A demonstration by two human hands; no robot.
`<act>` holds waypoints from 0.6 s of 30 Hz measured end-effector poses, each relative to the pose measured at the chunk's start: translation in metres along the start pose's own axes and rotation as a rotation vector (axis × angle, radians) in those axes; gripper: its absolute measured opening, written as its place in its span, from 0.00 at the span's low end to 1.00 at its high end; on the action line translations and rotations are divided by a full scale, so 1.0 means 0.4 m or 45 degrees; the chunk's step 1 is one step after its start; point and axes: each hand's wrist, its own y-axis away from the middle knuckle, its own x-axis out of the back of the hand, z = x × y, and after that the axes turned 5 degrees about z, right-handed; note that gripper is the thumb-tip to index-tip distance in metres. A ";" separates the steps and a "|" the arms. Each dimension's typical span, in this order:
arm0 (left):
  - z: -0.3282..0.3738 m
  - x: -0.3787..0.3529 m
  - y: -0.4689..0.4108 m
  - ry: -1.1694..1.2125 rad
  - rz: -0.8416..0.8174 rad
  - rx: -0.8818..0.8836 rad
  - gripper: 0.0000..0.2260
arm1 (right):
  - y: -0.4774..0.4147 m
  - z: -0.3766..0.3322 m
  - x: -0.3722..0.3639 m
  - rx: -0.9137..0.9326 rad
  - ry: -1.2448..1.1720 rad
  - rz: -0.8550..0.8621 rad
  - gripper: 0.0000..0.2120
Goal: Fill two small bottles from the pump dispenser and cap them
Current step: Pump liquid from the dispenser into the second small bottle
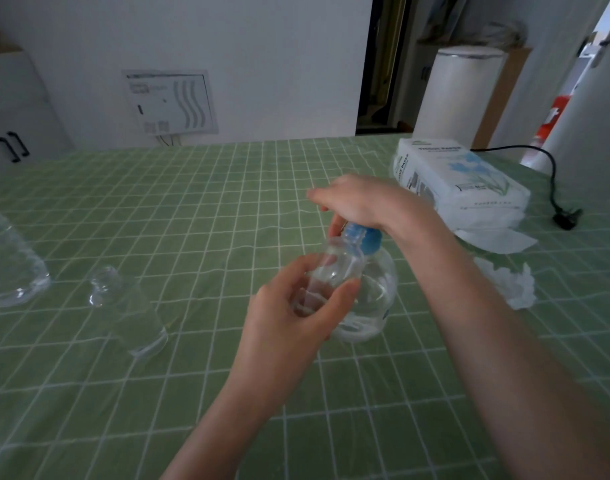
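Gripping the small bottle point(334, 268), my left fingers point(296, 270) steady its mouth; my right fingers point(331, 199) clasp the pump dispenser point(378, 289). I press slowly.

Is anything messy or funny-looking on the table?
Yes. A crumpled tissue lies on the green cloth near the tissue pack, and a loose sheet sticks out of that pack. I see no spill.

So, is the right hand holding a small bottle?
No, the left hand grips the small bottle, while the right hand is cupped over the top of the pump dispenser.
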 end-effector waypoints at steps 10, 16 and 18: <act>0.013 -0.001 -0.004 0.039 0.005 -0.029 0.10 | 0.006 -0.017 0.025 0.029 0.006 0.076 0.28; 0.009 -0.001 -0.003 0.019 -0.002 -0.039 0.10 | -0.005 -0.007 0.009 0.015 -0.022 0.053 0.29; 0.006 -0.001 -0.002 -0.010 0.000 -0.020 0.11 | -0.004 0.000 0.002 0.007 -0.019 0.037 0.28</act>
